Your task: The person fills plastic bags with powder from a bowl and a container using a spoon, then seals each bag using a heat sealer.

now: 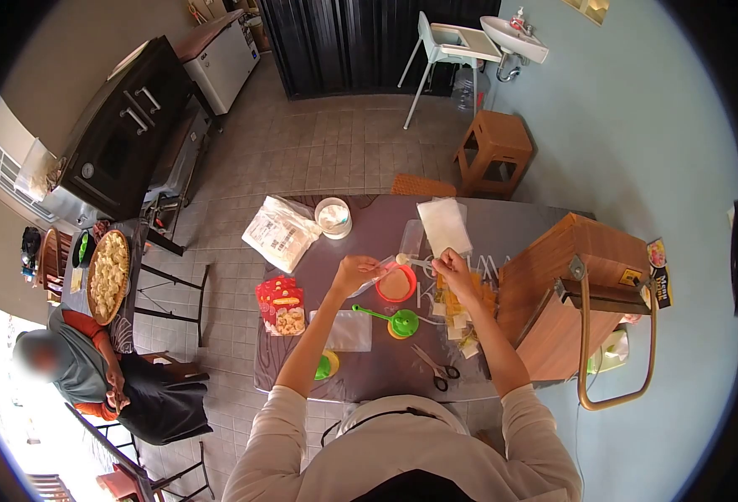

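Note:
Over a red-rimmed tub [383, 294] of light brown powder, both my hands are raised. My left hand [359, 273] pinches a small clear plastic bag [373, 279]. In my right hand [453, 273] is a small pale spoon [414, 261], its bowl at the bag's mouth. What the spoon carries is too small to tell. Just below the tub sits a green strainer [403, 322] with a long handle, resting on a yellow container. Flat clear bags [349, 331] lie left of it. Small yellowish packets [461, 322] are spread under my right forearm.
Scissors [437, 368] lie near the front edge. Red printed packs [282, 305], a white package [278, 233] and a white tub [334, 217] stand left. A wooden cabinet [553, 293] with a metal handle blocks the right. Another person [101, 368] sits at far left by a basket [108, 276].

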Demonstrator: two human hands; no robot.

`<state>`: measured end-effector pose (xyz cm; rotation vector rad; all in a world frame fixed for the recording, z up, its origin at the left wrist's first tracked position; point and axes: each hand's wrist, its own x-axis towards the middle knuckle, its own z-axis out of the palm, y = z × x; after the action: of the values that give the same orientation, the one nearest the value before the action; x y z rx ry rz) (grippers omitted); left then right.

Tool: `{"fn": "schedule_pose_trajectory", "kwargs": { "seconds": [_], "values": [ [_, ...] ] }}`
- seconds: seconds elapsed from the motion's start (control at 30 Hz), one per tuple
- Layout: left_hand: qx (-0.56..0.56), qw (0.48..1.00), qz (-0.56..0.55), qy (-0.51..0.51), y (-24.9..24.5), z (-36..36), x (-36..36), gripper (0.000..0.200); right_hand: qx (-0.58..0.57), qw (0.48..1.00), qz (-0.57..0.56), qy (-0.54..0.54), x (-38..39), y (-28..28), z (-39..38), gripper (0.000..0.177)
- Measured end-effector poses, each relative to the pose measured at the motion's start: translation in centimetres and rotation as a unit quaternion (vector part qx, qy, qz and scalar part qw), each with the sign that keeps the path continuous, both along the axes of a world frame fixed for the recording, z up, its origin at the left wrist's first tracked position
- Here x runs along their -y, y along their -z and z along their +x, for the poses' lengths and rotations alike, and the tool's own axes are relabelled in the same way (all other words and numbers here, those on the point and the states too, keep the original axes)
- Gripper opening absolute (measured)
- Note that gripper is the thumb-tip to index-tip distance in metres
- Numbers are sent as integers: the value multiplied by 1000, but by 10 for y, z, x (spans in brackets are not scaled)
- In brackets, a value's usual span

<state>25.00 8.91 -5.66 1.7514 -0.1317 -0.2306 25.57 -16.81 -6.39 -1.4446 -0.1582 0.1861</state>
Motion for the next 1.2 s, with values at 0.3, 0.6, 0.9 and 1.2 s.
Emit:
{"fn": "schedule_pose_trajectory", "kwargs": {
  "seconds": [0.3,0.6,0.9,1.2],
  "values": [
    [-2,1000,-1,12,15,4,-3,26,8,1000,13,-9,4,2,0,28],
    [25,998,43,30,5,4,-1,25,59,996,-66,-22,10,-5,4,30],
    [50,993,102,34,3,5,-1,28,85,982,-164,-21,12,-10,10,26],
    [24,990,120,66,9,13,0,27,104,972,-207,-40,11,-16,14,27]
  ]
}}
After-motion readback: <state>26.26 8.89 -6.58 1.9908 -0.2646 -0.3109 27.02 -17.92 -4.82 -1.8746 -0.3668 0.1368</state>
